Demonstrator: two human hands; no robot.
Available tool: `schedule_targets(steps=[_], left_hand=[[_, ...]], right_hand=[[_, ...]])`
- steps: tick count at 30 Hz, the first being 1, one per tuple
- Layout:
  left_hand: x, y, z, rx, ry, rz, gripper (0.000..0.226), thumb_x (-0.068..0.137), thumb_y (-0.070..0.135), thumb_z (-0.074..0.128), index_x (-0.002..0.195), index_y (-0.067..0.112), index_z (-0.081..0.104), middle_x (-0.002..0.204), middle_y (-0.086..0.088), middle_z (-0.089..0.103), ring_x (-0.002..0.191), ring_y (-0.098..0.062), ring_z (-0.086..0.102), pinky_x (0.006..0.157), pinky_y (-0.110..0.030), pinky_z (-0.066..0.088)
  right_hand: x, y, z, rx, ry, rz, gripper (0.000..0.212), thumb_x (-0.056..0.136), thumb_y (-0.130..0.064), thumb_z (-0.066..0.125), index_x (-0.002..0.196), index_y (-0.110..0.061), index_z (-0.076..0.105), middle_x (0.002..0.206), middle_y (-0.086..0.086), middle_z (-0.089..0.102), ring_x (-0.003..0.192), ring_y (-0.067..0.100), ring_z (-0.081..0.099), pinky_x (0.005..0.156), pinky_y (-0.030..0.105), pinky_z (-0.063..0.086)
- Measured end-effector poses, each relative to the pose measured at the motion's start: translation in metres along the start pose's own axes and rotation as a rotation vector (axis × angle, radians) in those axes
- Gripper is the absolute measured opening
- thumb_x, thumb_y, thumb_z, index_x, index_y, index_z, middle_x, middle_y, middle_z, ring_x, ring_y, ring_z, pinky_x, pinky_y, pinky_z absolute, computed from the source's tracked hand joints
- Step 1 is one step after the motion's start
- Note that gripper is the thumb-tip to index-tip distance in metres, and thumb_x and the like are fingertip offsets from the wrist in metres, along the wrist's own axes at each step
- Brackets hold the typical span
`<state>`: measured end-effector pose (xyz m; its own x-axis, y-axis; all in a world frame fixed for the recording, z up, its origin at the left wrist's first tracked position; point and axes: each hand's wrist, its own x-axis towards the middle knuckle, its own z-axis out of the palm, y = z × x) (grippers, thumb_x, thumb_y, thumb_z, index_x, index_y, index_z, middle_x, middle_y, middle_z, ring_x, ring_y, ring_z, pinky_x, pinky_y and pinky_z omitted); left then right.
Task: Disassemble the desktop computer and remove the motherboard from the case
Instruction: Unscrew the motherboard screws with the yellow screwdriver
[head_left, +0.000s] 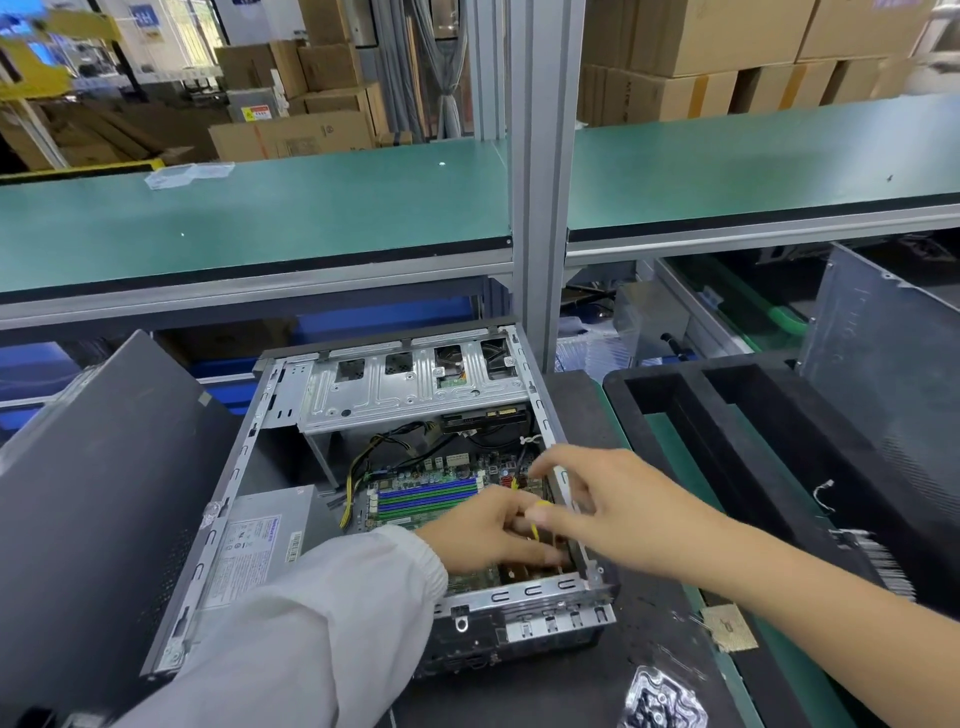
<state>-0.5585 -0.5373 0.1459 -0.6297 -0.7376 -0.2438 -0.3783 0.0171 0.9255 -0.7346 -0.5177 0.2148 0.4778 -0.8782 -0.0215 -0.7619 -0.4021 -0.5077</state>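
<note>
- Head view: open case (332, 447) lies flat on the bench, side panel off; motherboard (431, 493) sits on its floor, right of the power supply (260, 540) and below the drive cage (410, 389).
- Both hands are inside the case at the board's right edge, close together and touching or nearly so.
- Left hand (483, 530): white sleeve, wrist coming in from lower left, fingers curled down over the board. A thin yellow cable (535, 525) runs between the two hands; motion blur, so I cannot tell whether the left actually pinches it.
- Right hand (597, 499): bare forearm reaching in from the lower right across the case wall, palm down, fingers loosely spread toward the far-right connectors. Grip on the cable or a plug: cannot tell.
- Judged step: freeing a cable from the board, well before the board can be lifted out; cables near the power supply remain attached.
- To do it well: hold the plug body, not the wire; pull straight along the socket axis; brace the board with the other hand; keep knuckles off the sheet-metal edge.
</note>
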Motion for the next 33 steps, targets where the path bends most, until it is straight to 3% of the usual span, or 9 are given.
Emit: schedule_targets(steps=[2, 5, 8, 11, 16, 20, 24, 29, 33], left_hand=[[-0.006, 0.006, -0.014, -0.079, -0.009, -0.022, 0.02, 0.09, 0.006, 0.063, 0.107, -0.003, 0.06, 0.101, -0.021, 0.07, 0.072, -0.025, 0.064, 0.072, -0.032, 0.053], [-0.022, 0.019, -0.045, -0.089, 0.084, 0.011, 0.021, 0.093, 0.009, 0.058, 0.11, -0.004, 0.059, 0.103, -0.014, 0.072, 0.07, -0.021, 0.068, 0.067, -0.026, 0.055], [-0.041, 0.032, -0.077, -0.169, 0.255, 0.033, 0.02, 0.092, 0.012, 0.056, 0.107, -0.001, 0.06, 0.102, -0.015, 0.072, 0.068, -0.018, 0.066, 0.069, -0.027, 0.055], [-0.053, 0.039, -0.097, -0.305, 0.354, 0.087, 0.026, 0.088, 0.02, 0.057, 0.106, 0.0, 0.06, 0.102, -0.018, 0.071, 0.064, -0.016, 0.063, 0.065, -0.023, 0.054], [-0.062, 0.04, -0.109, -0.525, 0.382, 0.145, 0.029, 0.091, 0.024, 0.056, 0.109, 0.003, 0.063, 0.1, -0.014, 0.07, 0.059, -0.01, 0.058, 0.066, -0.02, 0.054], [-0.057, 0.036, -0.106, -0.64, 0.397, 0.152, 0.028, 0.09, 0.025, 0.056, 0.107, 0.004, 0.063, 0.097, -0.013, 0.07, 0.056, -0.009, 0.056, 0.063, -0.019, 0.053], [-0.051, 0.03, -0.101, -0.515, 0.461, 0.114, 0.028, 0.088, 0.031, 0.059, 0.103, 0.008, 0.065, 0.084, -0.008, 0.07, 0.052, -0.011, 0.049, 0.054, -0.017, 0.047], [-0.044, 0.024, -0.085, -0.106, 0.687, 0.153, 0.023, 0.093, 0.018, 0.061, 0.07, 0.015, 0.062, 0.059, 0.001, 0.064, 0.051, -0.006, 0.052, 0.049, -0.011, 0.04], [-0.039, 0.018, -0.079, 0.013, 0.617, 0.192, 0.025, 0.089, 0.016, 0.065, 0.066, 0.007, 0.062, 0.059, -0.003, 0.066, 0.054, -0.006, 0.057, 0.056, -0.014, 0.045]], right_hand=[[0.0, 0.005, -0.008, 0.179, 0.098, 0.07, 0.026, 0.087, -0.05, 0.055, 0.103, -0.029, 0.06, 0.06, -0.007, 0.048, 0.054, 0.001, 0.044, 0.056, 0.019, 0.036], [-0.001, 0.012, -0.015, 0.398, 0.112, 0.177, 0.031, 0.089, -0.052, 0.048, 0.097, -0.026, 0.064, 0.065, -0.007, 0.061, 0.059, 0.002, 0.052, 0.066, 0.026, 0.044], [-0.002, 0.013, -0.013, 0.587, 0.065, 0.233, 0.043, 0.083, -0.057, 0.046, 0.096, -0.021, 0.066, 0.054, -0.007, 0.038, 0.049, 0.008, 0.036, 0.056, 0.023, 0.036], [0.001, 0.009, -0.007, 0.669, 0.011, 0.269, 0.036, 0.091, -0.049, 0.046, 0.096, -0.019, 0.066, 0.066, 0.007, 0.032, 0.06, 0.019, 0.031, 0.054, 0.025, 0.031], [0.013, 0.003, 0.004, 0.778, -0.028, 0.293, 0.032, 0.098, -0.035, 0.045, 0.094, -0.013, 0.067, 0.053, -0.008, 0.037, 0.048, 0.008, 0.033, 0.044, 0.017, 0.031], [0.02, 0.003, 0.01, 0.788, -0.074, 0.282, 0.031, 0.101, -0.025, 0.042, 0.095, -0.009, 0.067, 0.054, -0.006, 0.04, 0.047, 0.008, 0.035, 0.043, 0.018, 0.032], [0.022, 0.008, 0.013, 0.473, -0.119, 0.153, 0.023, 0.096, -0.028, 0.051, 0.082, -0.027, 0.069, 0.055, -0.006, 0.038, 0.052, 0.01, 0.033, 0.053, 0.018, 0.032], [0.038, 0.005, 0.016, 0.131, -0.254, -0.046, 0.012, 0.089, -0.034, 0.062, 0.085, -0.03, 0.072, 0.048, -0.013, 0.04, 0.049, 0.0, 0.042, 0.052, 0.006, 0.034], [0.064, -0.003, 0.032, -0.29, -0.344, -0.247, 0.013, 0.09, -0.033, 0.06, 0.095, -0.028, 0.071, 0.069, -0.019, 0.049, 0.068, -0.001, 0.048, 0.064, 0.016, 0.038]])
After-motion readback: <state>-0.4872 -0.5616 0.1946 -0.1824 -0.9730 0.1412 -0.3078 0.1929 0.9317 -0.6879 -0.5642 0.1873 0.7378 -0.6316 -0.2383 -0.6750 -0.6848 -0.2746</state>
